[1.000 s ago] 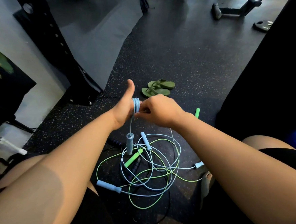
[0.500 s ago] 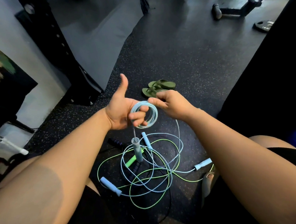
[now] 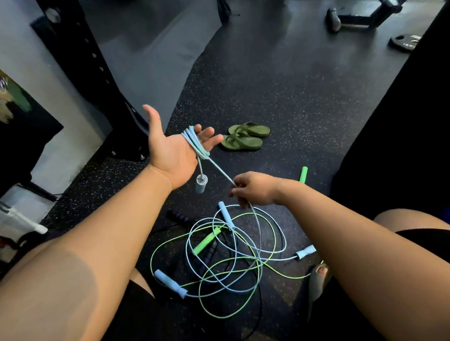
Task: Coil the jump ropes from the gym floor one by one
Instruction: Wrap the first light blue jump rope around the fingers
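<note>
Left hand (image 3: 170,150) up, flat and open, palm showing, thumb out. Several turns of a light blue rope (image 3: 196,143) wrapped around its fingers (image 3: 207,137). One grey handle (image 3: 200,183) dangling on a short bit of that rope just below the palm. From the wraps, one tight line of blue rope slanting down to the right hand (image 3: 253,189). Right hand closed, pinching the rope between thumb and fingertips.

Below the right hand, a messy pile of ropes on the black speckled floor (image 3: 290,100), between the knees. Blue loops and green loops (image 3: 211,273) crossed over each other, plus a thin black cord. Three light blue handles: one (image 3: 170,283) at the near side, one (image 3: 225,213) under the right hand, one (image 3: 305,251) off to the right. Two green handles: one (image 3: 206,240) inside the pile, one (image 3: 303,174) apart, past the right wrist. One dark purple handle (image 3: 176,216) at the left edge of the pile.

Farther off, two green sandals (image 3: 244,139) side by side, touching.
</note>
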